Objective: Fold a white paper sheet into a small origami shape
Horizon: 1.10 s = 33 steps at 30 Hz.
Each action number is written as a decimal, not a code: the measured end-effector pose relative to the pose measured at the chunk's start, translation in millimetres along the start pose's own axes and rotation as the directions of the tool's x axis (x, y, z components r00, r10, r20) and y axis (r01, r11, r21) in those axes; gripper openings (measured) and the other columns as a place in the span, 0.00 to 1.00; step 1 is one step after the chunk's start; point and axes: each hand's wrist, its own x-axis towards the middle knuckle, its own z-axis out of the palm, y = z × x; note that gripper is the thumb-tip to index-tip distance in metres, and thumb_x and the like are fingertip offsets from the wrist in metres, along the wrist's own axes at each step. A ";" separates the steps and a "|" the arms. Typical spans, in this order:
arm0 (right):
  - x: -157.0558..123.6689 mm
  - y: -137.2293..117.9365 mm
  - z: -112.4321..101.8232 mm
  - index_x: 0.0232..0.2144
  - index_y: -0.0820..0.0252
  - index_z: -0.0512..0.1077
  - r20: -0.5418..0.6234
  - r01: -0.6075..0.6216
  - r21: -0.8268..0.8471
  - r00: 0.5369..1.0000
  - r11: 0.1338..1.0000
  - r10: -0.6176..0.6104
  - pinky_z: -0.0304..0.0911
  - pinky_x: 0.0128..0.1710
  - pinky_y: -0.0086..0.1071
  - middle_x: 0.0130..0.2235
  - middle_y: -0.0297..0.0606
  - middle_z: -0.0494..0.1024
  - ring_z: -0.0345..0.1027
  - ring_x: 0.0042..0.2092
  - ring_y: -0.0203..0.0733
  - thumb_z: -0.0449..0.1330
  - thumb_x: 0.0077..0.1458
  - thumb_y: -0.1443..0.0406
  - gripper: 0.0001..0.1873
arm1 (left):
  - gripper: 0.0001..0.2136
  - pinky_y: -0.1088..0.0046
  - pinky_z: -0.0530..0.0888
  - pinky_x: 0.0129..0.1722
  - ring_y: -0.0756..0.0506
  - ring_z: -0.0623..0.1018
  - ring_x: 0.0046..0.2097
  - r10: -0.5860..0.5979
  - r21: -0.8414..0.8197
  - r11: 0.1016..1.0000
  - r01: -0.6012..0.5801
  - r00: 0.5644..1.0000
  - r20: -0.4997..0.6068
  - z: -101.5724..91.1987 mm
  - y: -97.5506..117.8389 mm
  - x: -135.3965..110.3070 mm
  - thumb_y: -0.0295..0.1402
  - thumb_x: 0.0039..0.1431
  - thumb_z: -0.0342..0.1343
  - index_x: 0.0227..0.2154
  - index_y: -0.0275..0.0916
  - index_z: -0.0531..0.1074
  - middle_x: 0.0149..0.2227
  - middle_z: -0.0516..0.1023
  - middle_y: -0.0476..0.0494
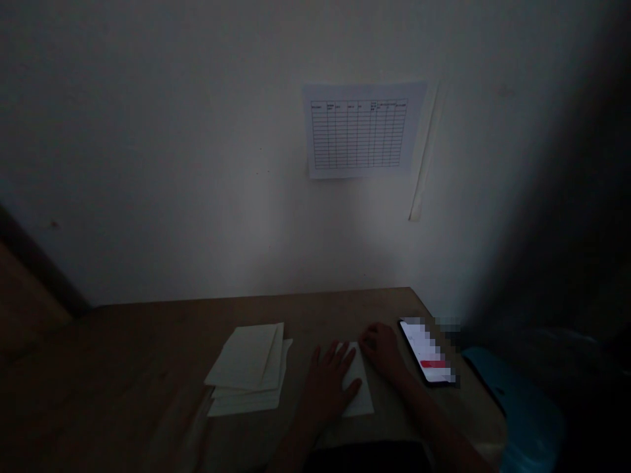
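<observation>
Lying leftmost: a loose paper stack [246, 358] on the brown table [340, 309], its pale pieces fanned unevenly with their edges out of line; neither hand touches it.
Left hand [331, 381]: open, palm down, fingers spread over a single paper [363, 399] and apparently pressing it to the tabletop; no grip shows.
Single paper: flat on the table, between the stack and the phone, partly hidden under the left hand; too dim to tell whether it is folded.
Wall form [365, 172]: a printed grid of rows and columns, fixed to the pale wall [197, 144] above the hands.
Right hand [379, 344]: fingers curled beside the paper's far right corner; whether they pinch its edge or merely rest there cannot be told.
Phone [426, 351]: face up and lit, near the right forearm, apart from both hands.
Blue object [522, 404]: rightmost, just beyond the table's edge, perhaps a seat.
Step in hand: the person seems to be steadying or smoothing this one piece, judging by the flat left palm.
Next move: it likely calls for even pressure from the left palm while the right fingers settle the edge, then a clean lift so the paper does not slide.
</observation>
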 end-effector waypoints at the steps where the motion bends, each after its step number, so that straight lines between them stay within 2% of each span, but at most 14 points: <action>1: -0.5 -1.7 -1.5 0.35 0.55 0.79 0.006 0.015 -0.007 1.000 1.000 -0.015 0.55 0.54 0.42 0.45 0.42 0.75 0.64 0.50 0.49 0.60 0.56 0.60 0.09 | 0.29 0.37 0.47 0.65 0.36 0.51 0.70 0.000 0.000 1.000 0.000 1.000 0.000 0.3 -0.1 0.2 0.53 0.67 0.41 0.67 0.56 0.45 0.70 0.51 0.51; 8: -11.5 -9.6 -11.0 0.34 0.56 0.78 0.072 0.033 0.006 0.997 0.999 -0.034 0.57 0.53 0.43 0.45 0.43 0.73 0.63 0.49 0.50 0.59 0.56 0.60 0.09 | 0.29 0.39 0.48 0.65 0.36 0.51 0.70 0.007 0.005 1.000 -0.007 1.000 -0.016 5.3 -2.2 0.1 0.53 0.67 0.40 0.68 0.56 0.44 0.70 0.50 0.51; 14: -46.3 -20.5 -24.7 0.32 0.56 0.77 0.101 0.081 0.119 0.991 0.990 -0.093 0.58 0.54 0.42 0.47 0.42 0.72 0.62 0.51 0.49 0.59 0.56 0.63 0.07 | 0.29 0.39 0.47 0.66 0.37 0.51 0.70 0.003 -0.001 1.000 -0.003 1.000 -0.015 6.5 -2.9 0.0 0.53 0.67 0.40 0.67 0.56 0.45 0.70 0.50 0.51; 21: -76.9 -26.6 -35.9 0.33 0.54 0.77 0.156 0.090 0.157 0.981 0.984 -0.115 0.51 0.61 0.48 0.51 0.42 0.70 0.53 0.61 0.52 0.59 0.56 0.61 0.07 | 0.28 0.40 0.47 0.66 0.38 0.51 0.70 -0.006 0.012 1.000 0.006 1.000 -0.003 2.8 -0.9 0.3 0.54 0.67 0.39 0.67 0.56 0.46 0.70 0.50 0.52; 33: -93.6 -25.4 -44.7 0.30 0.52 0.77 0.266 0.082 0.206 0.954 0.975 -0.136 0.41 0.66 0.51 0.52 0.39 0.71 0.47 0.66 0.52 0.61 0.54 0.61 0.05 | 0.29 0.42 0.47 0.66 0.37 0.52 0.70 -0.018 -0.009 1.000 0.018 1.000 -0.018 -0.1 0.5 -0.6 0.52 0.66 0.42 0.67 0.54 0.48 0.70 0.52 0.49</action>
